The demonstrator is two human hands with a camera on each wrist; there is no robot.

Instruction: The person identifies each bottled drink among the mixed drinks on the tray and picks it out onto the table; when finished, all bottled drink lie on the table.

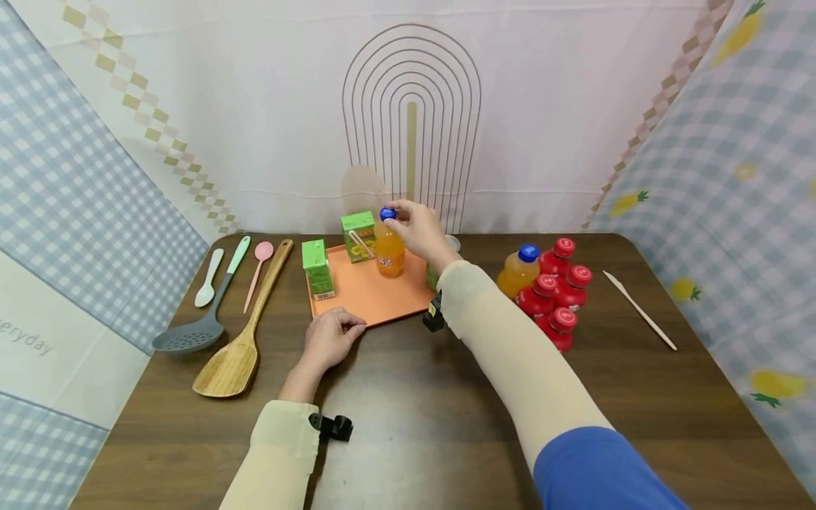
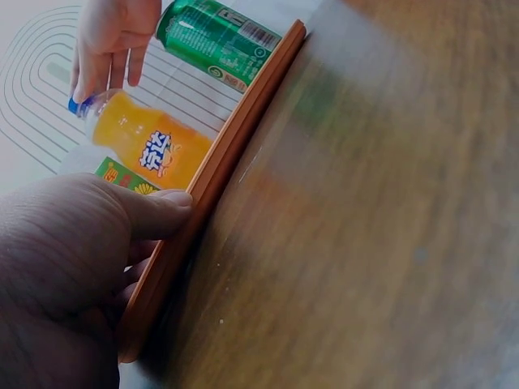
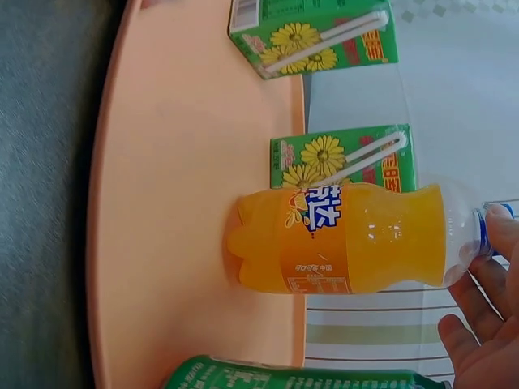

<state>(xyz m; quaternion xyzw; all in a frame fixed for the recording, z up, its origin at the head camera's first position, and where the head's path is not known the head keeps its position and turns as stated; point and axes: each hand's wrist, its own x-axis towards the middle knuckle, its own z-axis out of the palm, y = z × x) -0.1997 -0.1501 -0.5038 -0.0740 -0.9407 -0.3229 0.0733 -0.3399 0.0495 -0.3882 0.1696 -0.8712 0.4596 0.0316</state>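
Observation:
My right hand [image 1: 417, 228] pinches the blue cap of an orange soda bottle [image 1: 390, 253] between thumb and fingers. The bottle is upright over the orange tray [image 1: 372, 304]; whether its base touches is hard to tell. At the tray's near edge, my left hand [image 1: 329, 338] grips the rim, thumb [image 2: 166, 203] outside and the other fingers mostly hidden behind it. On the tray's left side stands a green drink carton [image 1: 318, 269], and a second green carton [image 1: 359, 234] is at the back beside the bottle. A green can [image 2: 215, 40] stands at the right, largely hidden by my right wrist in the head view.
Right of the tray stand another orange soda bottle [image 1: 519, 273] and several red-capped bottles [image 1: 553, 263], with a pale knife [image 1: 639, 310] beyond. At left lie a wooden spatula [image 1: 232, 365], a grey slotted turner [image 1: 191, 336], a pink spoon [image 1: 256, 273] and a white spoon [image 1: 207, 283].

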